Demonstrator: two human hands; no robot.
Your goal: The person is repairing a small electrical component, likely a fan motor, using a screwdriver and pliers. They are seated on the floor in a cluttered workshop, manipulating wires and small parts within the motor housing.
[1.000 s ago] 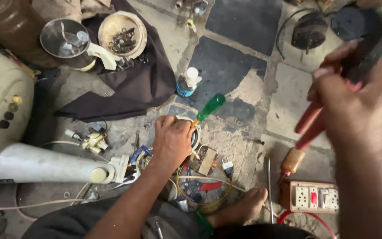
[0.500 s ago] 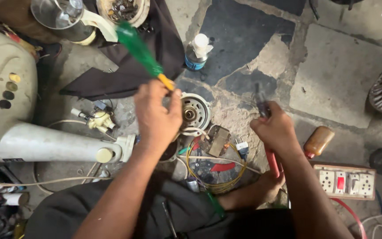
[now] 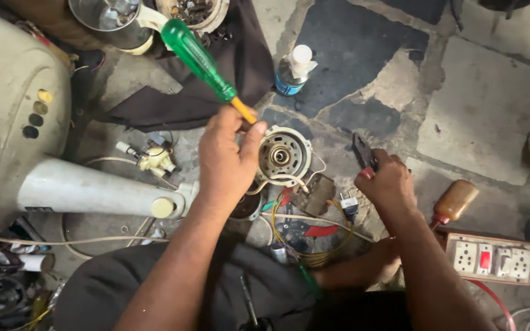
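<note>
My left hand (image 3: 227, 160) grips a screwdriver with a green and orange handle (image 3: 199, 58); the handle points up and to the left. Just right of that hand lies a round fan motor (image 3: 283, 154) with wires trailing from it. My right hand (image 3: 387, 182) is closed on dark pliers with red grips (image 3: 364, 153), whose jaws point up beside the motor. Below the motor lie a brown part (image 3: 315, 195), coloured wires and red-handled cutters (image 3: 314, 231) on the stone floor.
A cream fan base and white pole (image 3: 87, 193) lie at left. A dark cloth (image 3: 173, 104), a small bottle (image 3: 294, 70) and bowls of parts (image 3: 192, 11) sit at the top. A white socket board (image 3: 492, 256) and a brown tool handle (image 3: 455, 200) are at right.
My left hand has kept the green screwdriver raised, shifting slightly right above the motor. My right hand came down from mid-air with the pliers to beside the motor.
</note>
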